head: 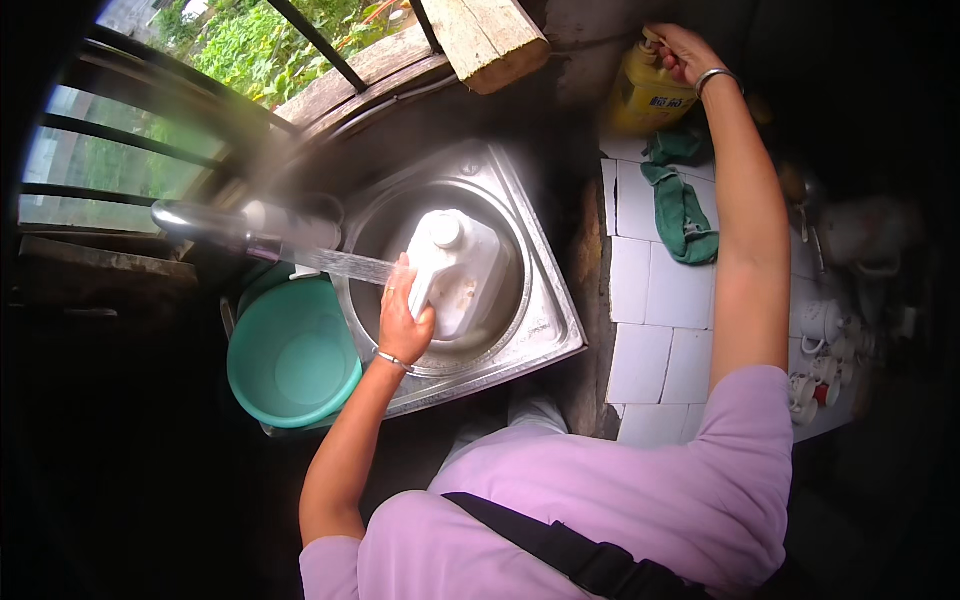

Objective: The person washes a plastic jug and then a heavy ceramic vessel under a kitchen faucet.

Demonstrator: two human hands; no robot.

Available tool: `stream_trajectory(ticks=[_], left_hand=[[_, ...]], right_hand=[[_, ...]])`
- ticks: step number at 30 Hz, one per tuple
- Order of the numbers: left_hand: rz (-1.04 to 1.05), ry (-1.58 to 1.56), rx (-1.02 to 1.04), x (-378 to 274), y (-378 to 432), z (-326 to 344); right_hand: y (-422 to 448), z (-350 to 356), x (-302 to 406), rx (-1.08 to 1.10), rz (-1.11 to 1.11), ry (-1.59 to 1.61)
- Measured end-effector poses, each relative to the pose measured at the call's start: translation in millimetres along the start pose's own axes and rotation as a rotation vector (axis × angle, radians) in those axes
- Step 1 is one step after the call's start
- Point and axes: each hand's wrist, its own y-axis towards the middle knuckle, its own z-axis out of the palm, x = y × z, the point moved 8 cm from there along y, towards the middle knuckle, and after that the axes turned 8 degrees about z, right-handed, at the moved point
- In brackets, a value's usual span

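Observation:
My left hand [405, 315] grips the side handle of a white plastic jug [469, 281] with a white screw cap. The jug sits in the round bowl of a stainless steel sink [551, 300], with brownish marks on its face. From a chrome faucet [199, 221], running water [352, 266] strikes my left fingers and the jug's handle side. Far to the right, my right hand [679, 52] has its fingers curled around the pump head of a yellow pump bottle [649, 94], which bears writing.
A green plastic basin [300, 360] stands left of the sink bowl. Green cloths [682, 217] lie on the white-tiled counter [641, 364]. Several mugs [817, 375] stand on its right side. A thick wooden beam [487, 45] juts out near the barred window [315, 37].

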Motion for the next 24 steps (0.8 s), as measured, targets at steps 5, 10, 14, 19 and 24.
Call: stream_trajectory(ticks=[5, 10, 14, 19, 24], left_hand=[[0.017, 0.003, 0.000, -5, 4, 1], [-0.025, -0.003, 0.004, -2, 1, -1], [-0.033, -0.045, 0.015, -7, 8, 0], [-0.006, -0.019, -0.022, 1, 0, -1], [0.022, -0.014, -0.034, 2, -1, 0]], right_hand=[[32, -5, -18, 0.164, 0.078, 0.193], [16, 18, -14, 0.179, 0.131, 0.137], [34, -4, -27, 0.047, 0.035, 0.098], [-36, 5, -36, -0.252, -0.029, 0.399], [-126, 105, -93, -0.038, -0.037, 0.627]])
